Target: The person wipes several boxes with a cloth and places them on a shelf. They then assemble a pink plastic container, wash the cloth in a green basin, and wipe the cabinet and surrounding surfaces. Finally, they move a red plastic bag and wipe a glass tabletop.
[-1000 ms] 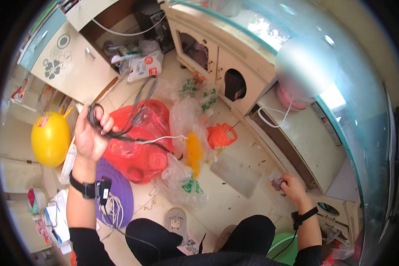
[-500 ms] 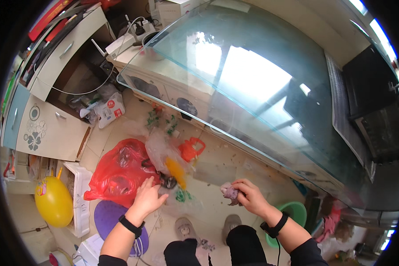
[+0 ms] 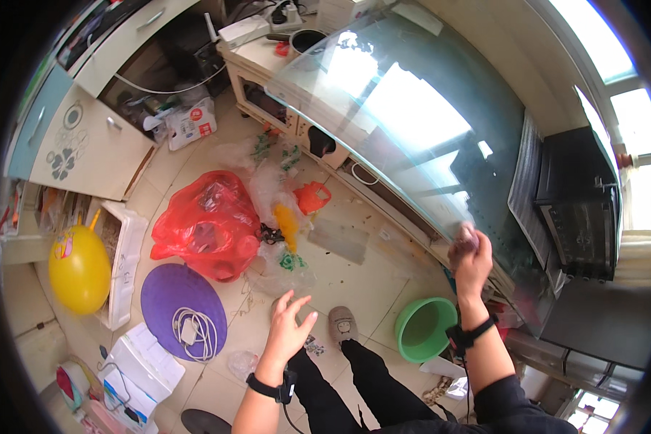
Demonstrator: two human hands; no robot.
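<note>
My right hand is raised at the front edge of the glass-topped cabinet, its fingers closed on a small purple-and-white crumpled clump. The clump's exact kind is unclear. My left hand hovers above my legs, fingers spread and holding nothing. Beyond it on the tiled floor lies a bulging red plastic bag with dark contents showing through. Clear plastic bags with green print, a yellow piece and a smaller red-orange bag lie beside it.
A green basin stands right of my feet. To the left are a purple round lid or mat with a coiled white cable, a white foam box and a yellow balloon. A black oven sits at the right.
My right hand has moved right and up with the clump, toward the glass edge. My left hand has drawn away from the red bag. The view has shifted right.
</note>
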